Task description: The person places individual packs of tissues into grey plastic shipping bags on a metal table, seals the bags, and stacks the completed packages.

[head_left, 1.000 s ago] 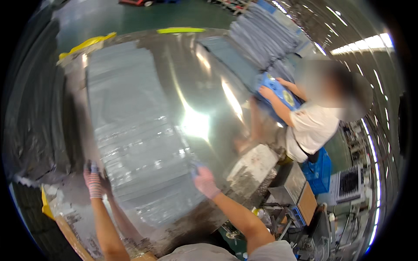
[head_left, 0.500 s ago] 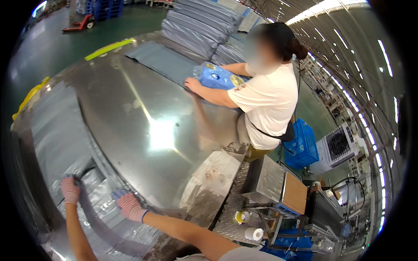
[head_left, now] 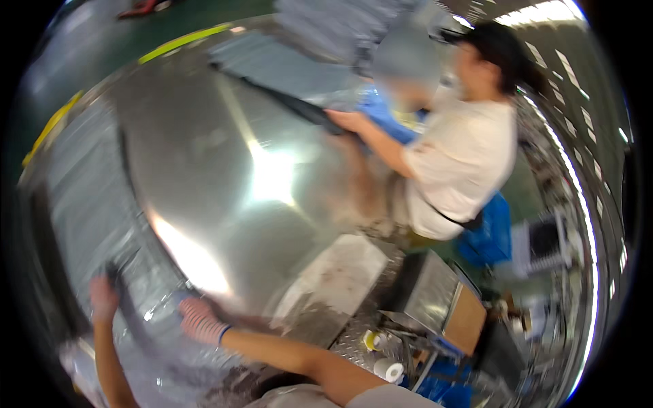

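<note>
A long grey plastic sheet (head_left: pixel 88 183), glossy and wrinkled, lies along the left side of a metal table. My left hand (head_left: pixel 104 298), in a pink-striped glove with greyish fingertips, is on the wrinkled plastic; motion blur smears its fingers. To its right, my right hand (head_left: pixel 202 321), in a red-and-white striped glove with a blue cuff, has its fingers curled down at the sheet's right edge. Clear shiny film or plastic spreads below both hands, its layers hard to tell apart.
Across the metal table (head_left: pixel 197 136) a co-worker (head_left: pixel 462 149) handles another grey sheet (head_left: pixel 286 64) beside a blue package (head_left: pixel 384 112). Grey bundles (head_left: pixel 326 27) are stacked behind. A white patch (head_left: pixel 333 272) covers the near table corner. Right stand a metal box (head_left: pixel 425 289) and a white roll (head_left: pixel 388 370).
The view has shifted and blurred. The co-worker now lifts the edge of the far sheet, its dark underside showing. My hands stay at nearly the same place on the near plastic.
</note>
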Demonstrator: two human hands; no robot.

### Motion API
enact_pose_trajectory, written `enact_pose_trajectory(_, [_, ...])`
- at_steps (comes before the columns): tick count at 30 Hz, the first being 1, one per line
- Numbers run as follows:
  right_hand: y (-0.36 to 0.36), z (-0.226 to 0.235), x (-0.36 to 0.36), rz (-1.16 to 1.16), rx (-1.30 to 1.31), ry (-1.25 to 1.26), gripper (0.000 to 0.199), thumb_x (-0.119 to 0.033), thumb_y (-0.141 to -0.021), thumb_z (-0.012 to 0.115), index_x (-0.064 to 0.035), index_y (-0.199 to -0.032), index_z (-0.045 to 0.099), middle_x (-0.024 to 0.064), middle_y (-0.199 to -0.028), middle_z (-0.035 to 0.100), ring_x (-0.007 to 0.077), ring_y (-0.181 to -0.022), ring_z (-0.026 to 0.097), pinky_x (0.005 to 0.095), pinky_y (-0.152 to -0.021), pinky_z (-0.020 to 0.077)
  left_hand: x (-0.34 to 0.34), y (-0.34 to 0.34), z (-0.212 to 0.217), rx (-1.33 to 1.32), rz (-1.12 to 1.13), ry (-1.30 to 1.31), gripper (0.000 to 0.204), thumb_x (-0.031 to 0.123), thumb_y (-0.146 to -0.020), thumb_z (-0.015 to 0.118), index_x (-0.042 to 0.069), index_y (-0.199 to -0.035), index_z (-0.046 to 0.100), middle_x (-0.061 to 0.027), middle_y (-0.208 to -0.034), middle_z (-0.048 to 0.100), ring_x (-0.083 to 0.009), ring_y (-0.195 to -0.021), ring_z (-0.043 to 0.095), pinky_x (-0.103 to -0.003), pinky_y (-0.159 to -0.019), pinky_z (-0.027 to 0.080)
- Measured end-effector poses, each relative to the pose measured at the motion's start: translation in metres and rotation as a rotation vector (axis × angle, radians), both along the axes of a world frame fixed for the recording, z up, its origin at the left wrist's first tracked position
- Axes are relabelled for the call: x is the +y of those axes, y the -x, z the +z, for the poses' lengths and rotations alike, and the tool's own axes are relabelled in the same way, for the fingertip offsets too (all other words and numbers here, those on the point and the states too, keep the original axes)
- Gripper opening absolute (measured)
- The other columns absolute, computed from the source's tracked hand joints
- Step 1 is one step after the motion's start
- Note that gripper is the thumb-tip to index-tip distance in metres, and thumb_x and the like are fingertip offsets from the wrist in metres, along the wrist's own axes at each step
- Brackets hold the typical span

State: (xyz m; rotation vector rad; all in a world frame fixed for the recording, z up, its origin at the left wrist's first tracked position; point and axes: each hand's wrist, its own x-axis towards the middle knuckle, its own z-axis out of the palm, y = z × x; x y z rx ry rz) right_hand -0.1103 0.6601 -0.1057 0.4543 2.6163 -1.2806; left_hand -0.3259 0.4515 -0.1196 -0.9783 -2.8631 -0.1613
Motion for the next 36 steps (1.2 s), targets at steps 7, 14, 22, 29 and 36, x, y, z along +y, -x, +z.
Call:
enact_pose_trajectory(7, [0.004, -0.032, 0.025, -0.257, 0.15, 0.378, 0.009, -0.007, -0.079, 0.054, -0.0054, -0.087, 0.055, 0.0068, -0.072, 0.055, 0.018, -0.062, 0.052, 0.0312, -0.06, 0.0469, 0.037, 0.026, 0.034, -0.143, 0.125, 0.144, 0.02, 0.007, -0.07, 0.05, 0.007, -0.084, 0.064, -0.0161, -0.085, 0.059, -0.0347, -0.085, 0.057, -0.044, -0.075, 0.046])
enact_pose_trajectory(14, [0.011, -0.037, 0.048, -0.471, -0.111, 1.018, 0.033, 0.008, -0.079, 0.049, -0.0005, -0.111, 0.054, 0.0062, -0.094, 0.058, 0.0122, -0.078, 0.055, 0.0251, -0.064, 0.0476, 0.041, -0.008, 0.078, -0.28, 0.117, 0.411, 0.016, 0.009, -0.071, 0.054, 0.006, -0.081, 0.065, -0.0131, -0.082, 0.064, -0.0302, -0.084, 0.061, -0.039, -0.074, 0.048])
enact_pose_trajectory(22, [0.092, 0.043, 0.044, -0.495, 0.007, 1.04, 0.03, -0.021, -0.086, 0.057, -0.0033, -0.11, 0.054, 0.004, -0.091, 0.058, 0.0093, -0.069, 0.053, 0.023, -0.062, 0.0453, 0.034, 0.0, 0.084, -0.424, 0.074, 0.445, 0.017, 0.015, -0.072, 0.057, 0.007, -0.085, 0.064, -0.0124, -0.077, 0.061, -0.0317, -0.08, 0.058, -0.041, -0.069, 0.045])
enact_pose_trajectory(29, [0.121, 0.002, 0.029, -0.24, -0.13, 0.706, 0.021, -0.027, -0.079, 0.064, -0.0063, -0.08, 0.061, -0.0009, -0.056, 0.049, 0.0092, -0.05, 0.042, 0.0276, -0.046, 0.0348, 0.02, -0.022, 0.093, -0.26, -0.113, 0.52, 0.016, 0.015, -0.073, 0.056, 0.01, -0.088, 0.06, -0.0094, -0.074, 0.058, -0.028, -0.076, 0.057, -0.038, -0.072, 0.043])
enact_pose_trajectory(36, [0.077, -0.014, 0.014, -0.224, -0.226, 0.48, 0.018, -0.02, -0.078, 0.063, -0.0031, -0.075, 0.06, 0.0027, -0.055, 0.049, 0.013, -0.047, 0.042, 0.03, -0.047, 0.0357, -0.006, -0.062, 0.083, -0.252, -0.156, 0.301, 0.023, 0.015, -0.073, 0.057, 0.009, -0.095, 0.06, -0.0076, -0.079, 0.059, -0.0281, -0.076, 0.057, -0.037, -0.073, 0.043])
